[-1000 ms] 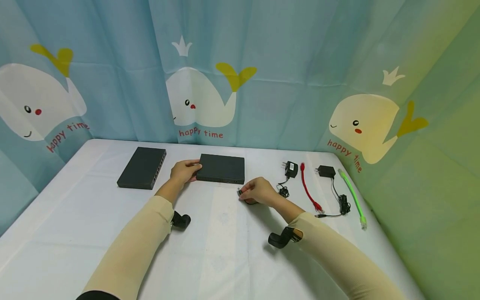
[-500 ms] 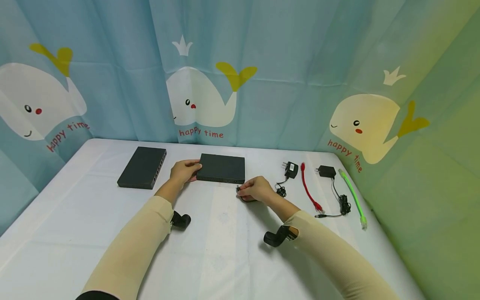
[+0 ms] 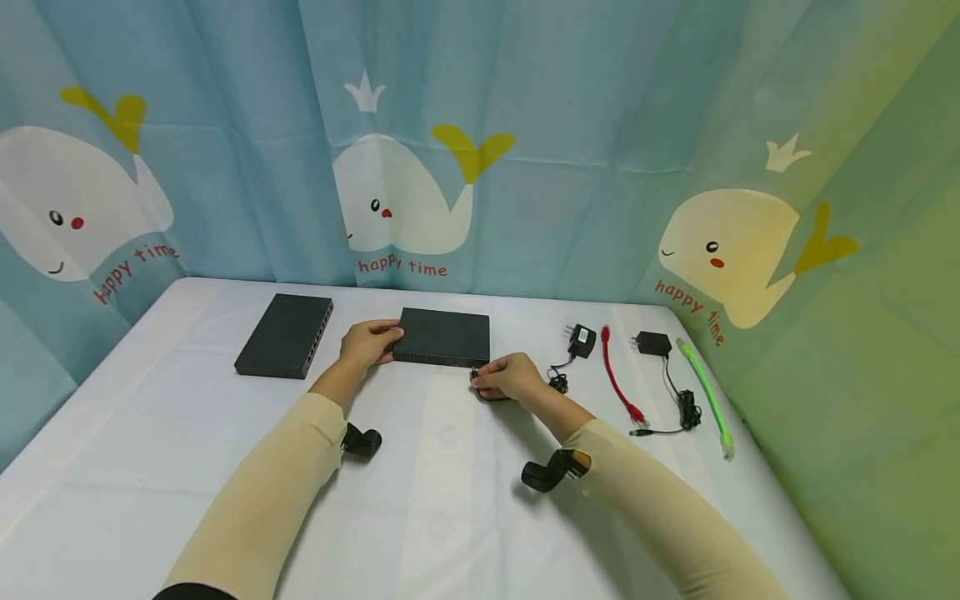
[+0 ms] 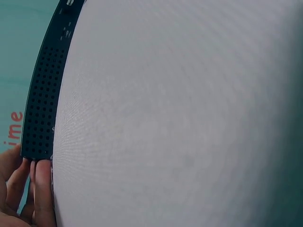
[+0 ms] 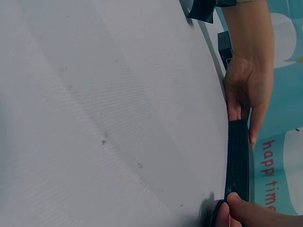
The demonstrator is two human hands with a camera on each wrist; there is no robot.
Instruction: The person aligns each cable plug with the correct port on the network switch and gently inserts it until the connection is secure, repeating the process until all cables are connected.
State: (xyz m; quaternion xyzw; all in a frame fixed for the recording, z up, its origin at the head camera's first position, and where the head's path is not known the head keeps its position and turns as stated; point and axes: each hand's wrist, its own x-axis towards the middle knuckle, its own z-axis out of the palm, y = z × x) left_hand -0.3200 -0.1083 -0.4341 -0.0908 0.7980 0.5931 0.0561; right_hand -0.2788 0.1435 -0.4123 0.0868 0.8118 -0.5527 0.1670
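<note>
A black network switch (image 3: pixel 442 335) lies flat near the back of the table, its vented front face towards me. My left hand (image 3: pixel 365 343) grips its left end, thumb on top and fingers along the side; the left wrist view shows these fingers (image 4: pixel 43 187) against the vented end. With thumb and fingertips my right hand (image 3: pixel 517 377) pinches a small black power plug (image 3: pixel 474 374) at the right end of the front face. Whether its tip sits inside the jack cannot be told. The plug's cord runs under the hand towards a coiled bundle (image 3: pixel 558 382).
A second black switch (image 3: pixel 283 335) lies to the left, ports facing right. At right are a power adapter (image 3: pixel 581 341), a red network cable (image 3: pixel 618 375), another adapter (image 3: pixel 654 342) with bundled cord, and a green cable (image 3: pixel 705 396). A curtain (image 3: pixel 555 225) hangs behind.
My right hand has moved slightly left and away from me, bringing the plug up to the switch's front face. The cord bundle has shifted a little left. The left hand stays put.
</note>
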